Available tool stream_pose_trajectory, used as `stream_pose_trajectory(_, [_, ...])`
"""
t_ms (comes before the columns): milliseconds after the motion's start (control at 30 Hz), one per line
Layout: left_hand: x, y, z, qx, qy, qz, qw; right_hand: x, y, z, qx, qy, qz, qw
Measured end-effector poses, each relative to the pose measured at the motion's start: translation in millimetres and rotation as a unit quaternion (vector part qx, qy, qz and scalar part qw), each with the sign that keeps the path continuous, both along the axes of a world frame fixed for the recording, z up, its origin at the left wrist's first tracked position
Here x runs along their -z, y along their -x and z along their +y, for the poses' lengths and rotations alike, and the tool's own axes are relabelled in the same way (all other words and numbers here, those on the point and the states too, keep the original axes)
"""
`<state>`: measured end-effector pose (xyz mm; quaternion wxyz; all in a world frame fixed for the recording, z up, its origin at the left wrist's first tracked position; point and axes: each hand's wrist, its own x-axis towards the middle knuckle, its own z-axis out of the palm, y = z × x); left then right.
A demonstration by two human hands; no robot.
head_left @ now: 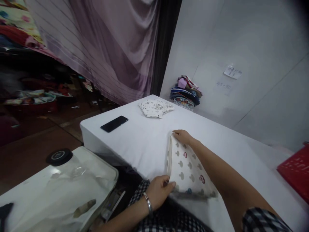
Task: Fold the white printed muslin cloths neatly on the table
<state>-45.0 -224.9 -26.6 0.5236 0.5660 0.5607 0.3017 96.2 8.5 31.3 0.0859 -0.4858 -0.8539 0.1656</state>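
Note:
A folded white cloth [190, 170] with grey, red and blue mushroom prints lies across the near edge of the white-covered table, tilted toward me. My left hand [159, 190], with a silver bracelet at the wrist, pinches its near left corner between thumb and fingers. At the far corner, my right hand [182, 136] grips the same cloth, its fingers curled over the edge. Farther back on the table lies another folded white cloth [154, 109] with small dark prints, apart from both hands.
A black phone [114, 123] lies near the left edge of the table [142, 141]. At lower left stands a white surface [103, 170] carrying a round black object [59, 157]. A clothes stack [185, 93] sits by the wall; a red basket [295, 170] is at right. A mauve curtain [120, 42] hangs behind.

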Motion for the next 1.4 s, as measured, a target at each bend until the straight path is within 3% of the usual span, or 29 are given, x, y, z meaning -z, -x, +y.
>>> stream_pose_trajectory(233, [1.6,3,1,0.016,0.014,-0.011,1.000,-8.3,-2,16,-0.018,0.096,-0.023,0.995])
stream_pose_trajectory(500, [12.3,5,0,0.015,0.003,-0.032,0.999,-9.5,6,12,-0.020,0.095,-0.008,0.995])
stream_pose_trajectory(667, [8.2,5,-1,0.018,0.006,-0.030,0.999,3.1,4,12,-0.035,0.031,0.006,0.999])
stream_pose_trajectory(833, [9.2,3,-4,0.013,0.027,-0.033,0.999,19.4,3,18,0.046,-0.069,-0.002,0.997])
stream_pose_trajectory(1033, [9.0,4,-4,0.006,0.026,-0.006,1.000,35.0,9,18,0.043,-0.072,-0.003,0.996])
stream_pose_trajectory(1167, [9.6,5,-4,0.008,0.032,-0.023,0.999,31.2,10,13,0.040,-0.101,0.053,0.993])
stream_pose_trajectory(1267, [12.0,4,-5,0.002,0.032,-0.041,0.999,20.5,5,9,0.040,-0.067,0.131,0.988])
stream_pose_trajectory(1400, [13.2,3,-6,-0.003,0.026,-0.052,0.998,3.3,-7,4,0.036,0.069,0.202,0.976])
